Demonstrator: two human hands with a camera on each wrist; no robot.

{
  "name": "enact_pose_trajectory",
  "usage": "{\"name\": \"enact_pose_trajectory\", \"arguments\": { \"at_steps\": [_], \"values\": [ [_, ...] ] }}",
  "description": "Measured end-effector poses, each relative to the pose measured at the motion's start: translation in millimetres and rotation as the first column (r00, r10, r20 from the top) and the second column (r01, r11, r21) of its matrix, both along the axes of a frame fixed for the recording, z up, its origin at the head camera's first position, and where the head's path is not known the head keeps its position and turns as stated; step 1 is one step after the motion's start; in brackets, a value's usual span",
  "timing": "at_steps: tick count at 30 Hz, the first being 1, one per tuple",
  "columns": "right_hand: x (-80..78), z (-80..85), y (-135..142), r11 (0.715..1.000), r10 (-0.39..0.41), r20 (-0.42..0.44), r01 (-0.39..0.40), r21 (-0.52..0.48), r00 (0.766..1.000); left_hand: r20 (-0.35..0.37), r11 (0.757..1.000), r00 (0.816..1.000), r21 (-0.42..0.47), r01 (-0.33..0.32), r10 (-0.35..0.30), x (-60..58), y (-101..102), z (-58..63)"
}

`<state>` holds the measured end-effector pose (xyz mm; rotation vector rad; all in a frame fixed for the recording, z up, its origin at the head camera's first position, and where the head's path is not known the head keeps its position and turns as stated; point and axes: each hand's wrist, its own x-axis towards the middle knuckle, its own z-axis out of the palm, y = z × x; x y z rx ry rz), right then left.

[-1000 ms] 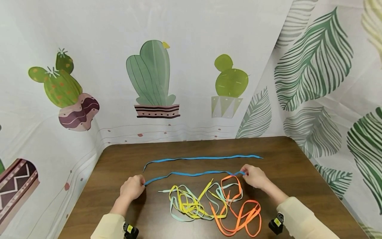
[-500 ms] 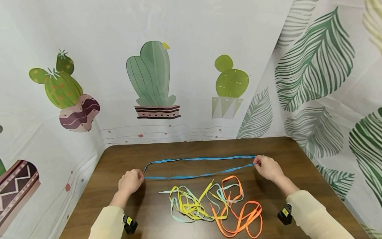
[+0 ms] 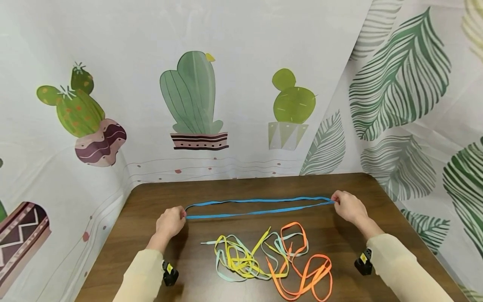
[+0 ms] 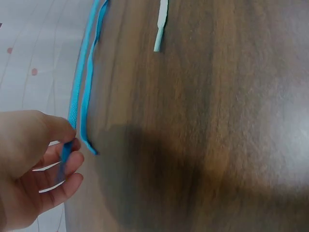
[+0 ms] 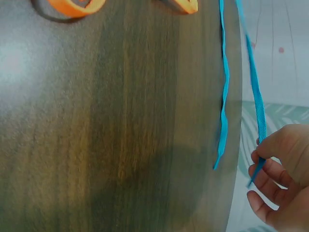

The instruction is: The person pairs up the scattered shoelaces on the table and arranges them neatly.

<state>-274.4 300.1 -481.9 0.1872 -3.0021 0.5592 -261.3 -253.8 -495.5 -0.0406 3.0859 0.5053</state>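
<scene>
A blue shoelace [image 3: 249,213] is stretched nearly straight between my two hands. My left hand [image 3: 171,221] pinches one end between thumb and fingers; in the left wrist view the lace's tip hangs below the thumb. At the other end my right hand [image 3: 350,206] pinches it the same way, and its tip pokes out past the fingers [image 5: 265,181] in the right wrist view. A second blue shoelace [image 3: 256,200] lies lengthwise on the table just behind the held one, its ends close to my hands.
Nearer on the brown table [image 3: 203,285] lie tangled laces: a yellow shoelace [image 3: 241,264], a pale mint shoelace [image 3: 222,274] and an orange shoelace [image 3: 302,287]. A cloth printed with cacti and leaves [image 3: 241,84] hangs behind the table.
My right hand has moved right and away from me, drawing the held lace straighter. My left hand has shifted slightly away from me and right. The tangled laces have stayed put.
</scene>
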Motion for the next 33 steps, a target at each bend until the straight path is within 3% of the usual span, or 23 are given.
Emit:
{"name": "enact_pose_trajectory", "arguments": {
  "at_steps": [5, 14, 26, 33],
  "values": [
    [-4.9, -3.2, 4, 1.0, -0.012, -0.016, 0.012, 0.005, 1.0, -0.003, 1.0, 1.0, -0.014, 0.001, -0.001, -7.1, 4, -4.5],
    [-9.0, -9.8, 14, 0.998, -0.05, 0.041, 0.049, 0.025, 0.998, -0.028, 0.998, 0.999, -0.035, -0.044, 0.043, -14.1, 3, -9.7],
    [-19.0, -23.5, 19, 0.998, -0.065, 0.039, 0.064, 0.027, 0.997, -0.004, 0.996, 0.997, -0.039, -0.082, 0.082, -20.6, 0, -14.1],
    [-19.7, -26.6, 21, 0.995, -0.099, 0.092, 0.096, 0.034, 0.991, -0.01, 0.992, 0.992, -0.026, -0.125, 0.125, -23.7, -1, -16.6]
  ]
}}
